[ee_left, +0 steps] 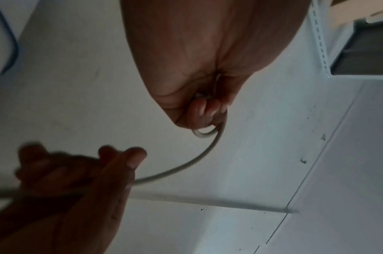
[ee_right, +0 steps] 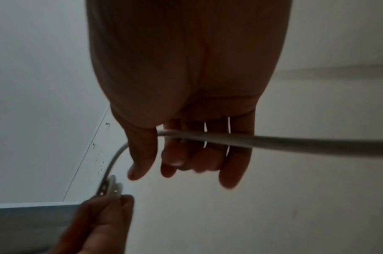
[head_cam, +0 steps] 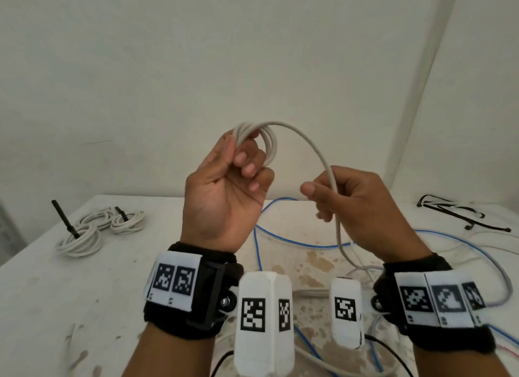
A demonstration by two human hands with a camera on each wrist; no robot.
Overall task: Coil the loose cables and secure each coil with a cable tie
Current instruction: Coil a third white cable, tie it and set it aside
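My left hand (head_cam: 238,157) is raised above the table, palm toward me, and grips a small coil (head_cam: 266,140) of grey-white cable with several loops. From the coil the free run of the cable (head_cam: 309,149) arcs right and down into my right hand (head_cam: 323,199), whose thumb and curled fingers hold it. Below that hand the cable hangs to the table. The left wrist view has the left hand (ee_left: 203,106) closed on the coil (ee_left: 204,134), with the right hand (ee_left: 77,171) lower left. In the right wrist view the cable (ee_right: 273,142) crosses the right hand (ee_right: 181,154).
Three tied white coils (head_cam: 84,230) with black ties lie at the table's (head_cam: 56,292) far left. A loose blue cable (head_cam: 280,241) and more pale cable sprawl under my hands. Black cable ties (head_cam: 460,216) lie at the far right. A wall stands close behind.
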